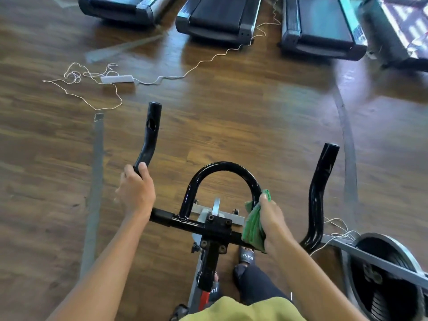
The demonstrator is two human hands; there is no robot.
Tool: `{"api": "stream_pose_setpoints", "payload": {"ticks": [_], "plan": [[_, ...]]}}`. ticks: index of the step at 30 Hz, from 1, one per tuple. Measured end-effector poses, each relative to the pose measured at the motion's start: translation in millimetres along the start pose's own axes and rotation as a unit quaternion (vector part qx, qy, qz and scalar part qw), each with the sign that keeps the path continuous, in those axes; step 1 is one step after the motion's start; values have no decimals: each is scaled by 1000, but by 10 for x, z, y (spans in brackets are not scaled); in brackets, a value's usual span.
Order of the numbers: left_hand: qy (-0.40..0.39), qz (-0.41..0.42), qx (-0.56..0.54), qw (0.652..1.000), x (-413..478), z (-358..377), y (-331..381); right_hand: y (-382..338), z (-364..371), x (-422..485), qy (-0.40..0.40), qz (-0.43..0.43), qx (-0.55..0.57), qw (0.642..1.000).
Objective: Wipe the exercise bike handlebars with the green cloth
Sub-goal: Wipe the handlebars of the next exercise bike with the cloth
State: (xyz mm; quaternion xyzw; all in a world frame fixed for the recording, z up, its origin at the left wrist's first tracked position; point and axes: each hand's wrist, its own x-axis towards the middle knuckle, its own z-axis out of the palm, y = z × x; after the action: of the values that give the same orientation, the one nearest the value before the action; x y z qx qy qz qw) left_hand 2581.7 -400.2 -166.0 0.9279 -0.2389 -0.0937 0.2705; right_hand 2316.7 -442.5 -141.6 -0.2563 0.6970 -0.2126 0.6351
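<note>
Two hands: left hand grips the left horn of the glossy black metal handlebars; right hand clutches the crumpled green cloth.
Cloth position: pressed against the middle loop (right side), by the crossbar.
Risk: bunched cloth could snag on the clamp bolts, or slip off slick tubing.

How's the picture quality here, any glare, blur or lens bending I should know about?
In the head view, window light glares off the wood floor by the treadmills at top right. The black handlebars carry bright glossy streaks. The left hand is smeared at its fingers, while the green cloth looks fairly sharp. The wide lens bows the grey floor tape on the right.
</note>
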Motion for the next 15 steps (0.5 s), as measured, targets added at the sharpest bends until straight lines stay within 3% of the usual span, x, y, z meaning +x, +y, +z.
{"api": "stream_pose_setpoints", "payload": {"ticks": [5,7,8,9,11,13,15], "plan": [[-3,-10,7,1000,-16,7,14,-240,67,124,9,-7,-29,1000],[5,-8,9,1000,-18,11,15,-539,245,264,16,-59,-138,989],[4,-4,12,1000,-16,10,33,-667,363,315,28,-111,-244,963],[-1,-6,17,1000,-18,-3,28,-750,525,349,41,-172,-366,914],[-18,1,18,1000,-23,-24,67,-785,845,325,46,-324,-537,778],[-27,2,18,999,-14,-45,81,-708,1150,192,-10,-441,-624,645],[-28,-2,19,999,-10,-53,69,-523,1319,45,-73,-504,-705,493]]}}
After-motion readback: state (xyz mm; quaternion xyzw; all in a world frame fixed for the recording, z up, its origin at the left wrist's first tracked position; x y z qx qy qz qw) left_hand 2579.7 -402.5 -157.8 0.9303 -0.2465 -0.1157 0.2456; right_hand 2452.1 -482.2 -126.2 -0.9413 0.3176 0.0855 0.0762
